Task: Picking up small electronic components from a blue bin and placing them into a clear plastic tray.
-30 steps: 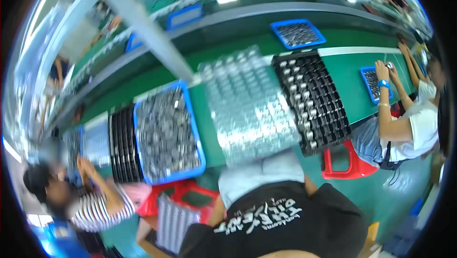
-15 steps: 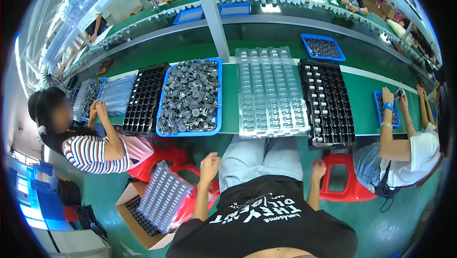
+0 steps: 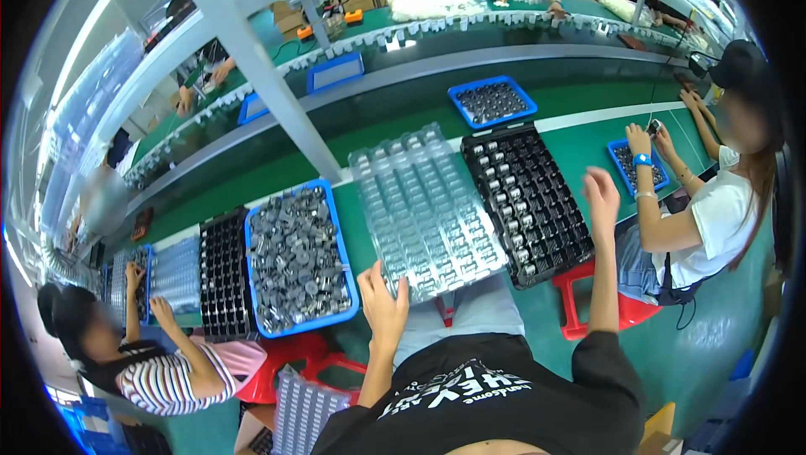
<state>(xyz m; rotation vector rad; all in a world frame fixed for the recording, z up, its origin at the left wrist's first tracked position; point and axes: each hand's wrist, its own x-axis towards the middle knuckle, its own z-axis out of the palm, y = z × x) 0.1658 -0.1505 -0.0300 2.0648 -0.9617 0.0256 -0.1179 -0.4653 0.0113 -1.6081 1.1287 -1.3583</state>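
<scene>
My left hand (image 3: 385, 305) is at the near left corner of a clear plastic blister tray (image 3: 424, 220), thumb and fingers apart. Whether it touches the tray's edge I cannot tell. Small metallic parts show in the tray's pockets, mostly toward the near side. Raised beside the right edge of a black compartment tray (image 3: 546, 228), my right hand (image 3: 601, 203) has loosely bent fingers and nothing visible in it. Metal cylindrical parts fill the black tray's left columns; dark pockets make up the rest.
Left of the clear tray is a blue bin (image 3: 353, 287) heaped with grey-capped parts. Another black tray (image 3: 225, 274) lies beyond it. A blue tray of small parts (image 3: 493, 102) stands farther back. A slanting metal post (image 3: 269, 77) rises behind. Co-workers sit on both sides.
Both hands have come up from beside my lap, the left to the clear tray's corner, the right beside the black tray. The whole view has tilted and shifted.
</scene>
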